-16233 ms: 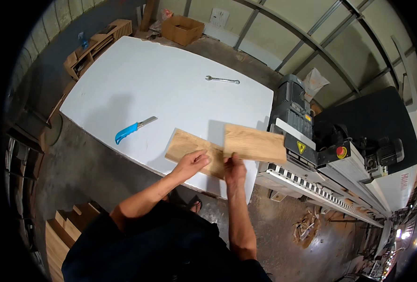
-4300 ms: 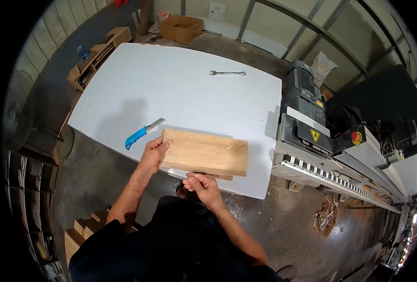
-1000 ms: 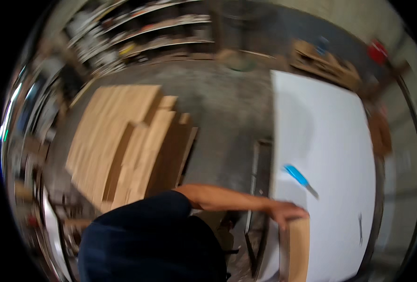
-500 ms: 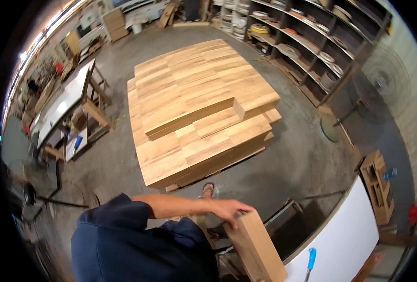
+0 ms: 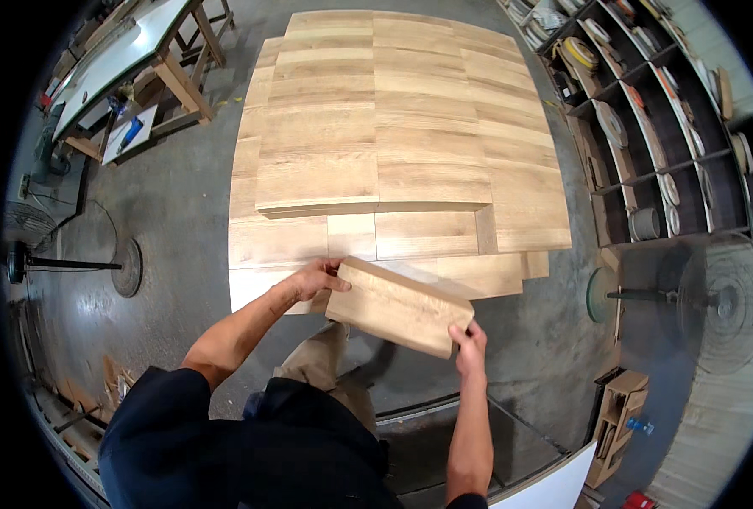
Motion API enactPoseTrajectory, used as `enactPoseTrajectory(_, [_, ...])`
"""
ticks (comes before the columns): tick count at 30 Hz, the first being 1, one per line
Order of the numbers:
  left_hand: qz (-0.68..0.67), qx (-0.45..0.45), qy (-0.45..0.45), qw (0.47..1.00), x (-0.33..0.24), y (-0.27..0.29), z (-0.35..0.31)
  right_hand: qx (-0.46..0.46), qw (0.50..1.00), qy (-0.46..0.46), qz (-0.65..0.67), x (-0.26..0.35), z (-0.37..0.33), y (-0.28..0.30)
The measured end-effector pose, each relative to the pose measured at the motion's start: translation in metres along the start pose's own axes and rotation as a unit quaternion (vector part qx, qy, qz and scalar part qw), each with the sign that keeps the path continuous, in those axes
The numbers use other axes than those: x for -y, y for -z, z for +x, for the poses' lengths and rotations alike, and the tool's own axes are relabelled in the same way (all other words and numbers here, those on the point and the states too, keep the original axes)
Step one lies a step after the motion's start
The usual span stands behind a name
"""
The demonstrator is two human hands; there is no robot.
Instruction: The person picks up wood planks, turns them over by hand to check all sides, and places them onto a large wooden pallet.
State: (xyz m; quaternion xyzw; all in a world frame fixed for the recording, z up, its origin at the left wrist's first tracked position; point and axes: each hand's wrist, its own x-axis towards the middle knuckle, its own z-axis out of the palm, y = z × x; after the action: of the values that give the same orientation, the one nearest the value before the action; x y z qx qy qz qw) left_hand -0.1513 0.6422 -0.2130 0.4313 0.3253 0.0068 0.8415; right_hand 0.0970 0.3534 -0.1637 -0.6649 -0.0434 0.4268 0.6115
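Both hands hold a thick rectangular wood-grain block, tilted with its left end higher in view. My left hand grips its left end, the thumb on the upper face. At the opposite end, my right hand clasps the lower right corner with its thumb on top. The block is over the near edge of a large low stack of pale wood-grain blocks. Along the stack's near side the top layer stops short, which leaves a lower step partly behind the held block.
A white-topped workbench stands at the far left, a fan below it. Dark shelves with rolls line the right, near another fan. A white panel lies at lower right, beside a wooden rack.
I have turned from the white panel toward the stack and brought the block over to its near edge. My left hand, seen gripping it before, still does; my right hand is now visible on it.
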Motion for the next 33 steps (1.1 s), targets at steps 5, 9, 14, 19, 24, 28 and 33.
enactPoseTrajectory(5, [-0.027,-0.117,0.058,0.991,-0.027,0.023,0.037,0.060,0.997,-0.029,-0.039,0.022,0.131,-0.029])
enactPoseTrajectory(9, [-0.062,-0.165,0.073,0.982,-0.032,0.031,0.059,0.070,0.993,-0.038,-0.087,0.037,0.187,-0.054])
enactPoseTrajectory(14, [-0.071,-0.209,0.114,0.969,-0.028,0.039,0.076,0.084,0.987,-0.018,-0.134,0.038,0.215,-0.061])
enactPoseTrajectory(19, [-0.115,-0.255,0.147,0.949,-0.018,0.046,0.080,-0.030,0.980,0.066,-0.185,0.025,0.191,-0.058])
enactPoseTrajectory(24, [-0.117,-0.261,0.135,0.949,-0.037,0.017,0.092,-0.105,0.991,-0.053,0.060,-0.005,0.171,-0.038])
enactPoseTrajectory(28, [-0.091,-0.287,0.118,0.946,-0.044,0.000,0.109,-0.114,0.965,-0.150,0.184,-0.004,0.185,-0.037])
enactPoseTrajectory(33, [-0.102,-0.281,0.098,0.949,-0.053,-0.024,0.123,-0.147,0.952,-0.149,0.224,0.001,0.200,-0.027])
